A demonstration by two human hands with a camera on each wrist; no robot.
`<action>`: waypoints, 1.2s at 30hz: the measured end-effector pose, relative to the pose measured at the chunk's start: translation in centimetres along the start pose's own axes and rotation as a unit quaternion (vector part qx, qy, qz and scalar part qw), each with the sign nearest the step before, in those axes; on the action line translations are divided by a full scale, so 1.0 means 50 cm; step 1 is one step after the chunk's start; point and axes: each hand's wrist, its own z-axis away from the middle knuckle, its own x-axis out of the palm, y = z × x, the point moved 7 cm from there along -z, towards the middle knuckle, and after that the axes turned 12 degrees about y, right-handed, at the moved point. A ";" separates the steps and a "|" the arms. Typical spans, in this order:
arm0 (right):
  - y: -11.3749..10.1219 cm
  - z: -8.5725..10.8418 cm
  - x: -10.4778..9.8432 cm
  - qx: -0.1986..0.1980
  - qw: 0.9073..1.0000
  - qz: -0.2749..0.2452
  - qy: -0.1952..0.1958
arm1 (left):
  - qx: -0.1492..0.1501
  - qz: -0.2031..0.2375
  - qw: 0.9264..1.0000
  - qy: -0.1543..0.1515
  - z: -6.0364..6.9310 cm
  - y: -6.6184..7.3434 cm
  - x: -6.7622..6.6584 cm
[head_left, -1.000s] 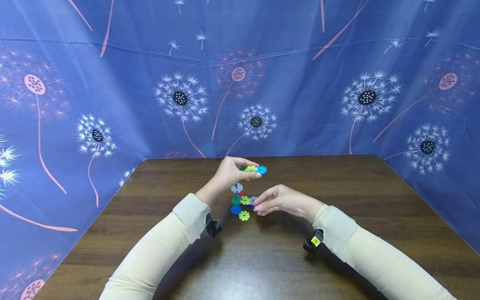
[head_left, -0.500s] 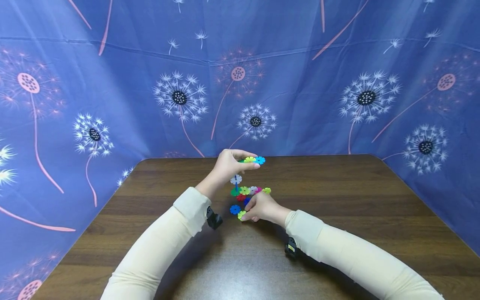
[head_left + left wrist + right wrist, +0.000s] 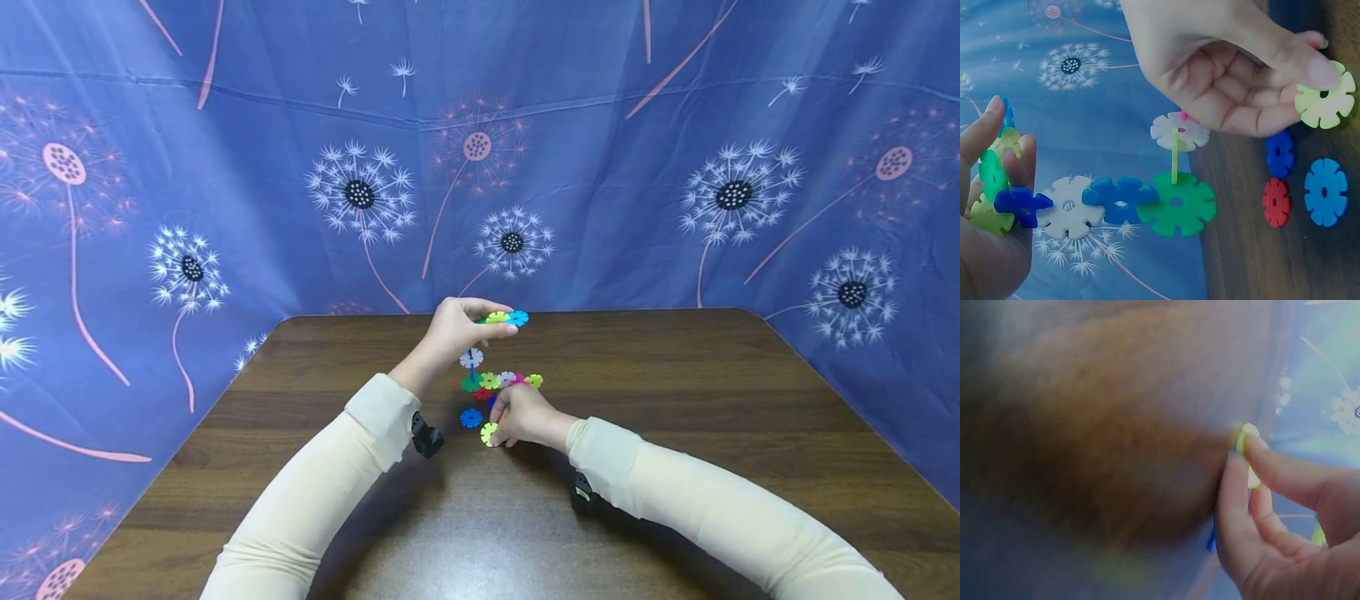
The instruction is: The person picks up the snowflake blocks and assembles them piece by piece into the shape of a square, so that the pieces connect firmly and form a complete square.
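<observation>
Left hand [image 3: 457, 327] pinches disc chain [image 3: 1099, 195], long run hanging below it. Right hand [image 3: 525, 415], nearer the low end, pinches separate yellow disc [image 3: 1329, 111].

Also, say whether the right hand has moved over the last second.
Yes: in the head view, the right hand has moved left, closer to the brighter blue disc lying on the table.

1. Behind the worktop [image 3: 517, 533], a cloth [image 3: 600, 233] is hung.
2. Above the worktop, a disc chain [image 3: 1120, 187] is held by the left hand [image 3: 457, 327].
3. Nearer the front, a single disc [image 3: 1319, 115] is pinched by the right hand [image 3: 527, 414].
4. Behind that disc, loose discs [image 3: 471, 423] are spread on the worktop.
</observation>
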 end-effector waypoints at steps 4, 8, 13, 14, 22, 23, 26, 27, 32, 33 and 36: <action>0.005 0.006 -0.001 0.019 0.998 -0.055 -0.032 | -0.001 -0.002 1.000 -0.001 0.003 0.002 -0.001; 0.005 0.008 -0.007 0.023 0.995 -0.078 -0.064 | 0.000 -0.009 1.000 -0.002 0.003 0.001 -0.001; -0.003 0.003 -0.038 0.018 0.988 -0.129 -0.082 | 0.000 -0.016 1.000 -0.001 0.002 -0.001 -0.003; -0.006 0.001 -0.048 0.013 0.987 -0.138 -0.079 | 0.001 -0.017 1.000 0.000 0.002 -0.001 -0.004; -0.042 -0.015 -0.158 -0.031 0.986 -0.165 0.007 | -0.003 -0.021 1.000 0.004 0.000 -0.005 -0.012; -0.044 -0.016 -0.173 -0.034 0.986 -0.165 0.019 | -0.005 -0.020 1.000 0.003 0.000 -0.005 -0.012; -0.051 -0.020 -0.209 -0.039 0.983 -0.171 0.043 | -0.011 -0.018 1.000 0.001 -0.001 -0.005 -0.011; -0.053 -0.021 -0.217 -0.041 0.983 -0.175 0.047 | -0.014 -0.018 1.000 0.001 0.000 -0.005 -0.012; -0.060 -0.022 -0.246 -0.048 0.979 -0.190 0.064 | -0.020 -0.017 1.000 -0.006 0.005 -0.008 -0.012; -0.062 -0.021 -0.251 -0.051 0.978 -0.189 0.068 | -0.020 -0.016 1.000 -0.008 0.006 -0.008 -0.012; -0.065 -0.018 -0.263 -0.053 0.979 -0.182 0.080 | -0.012 -0.017 1.000 -0.015 0.008 -0.005 -0.009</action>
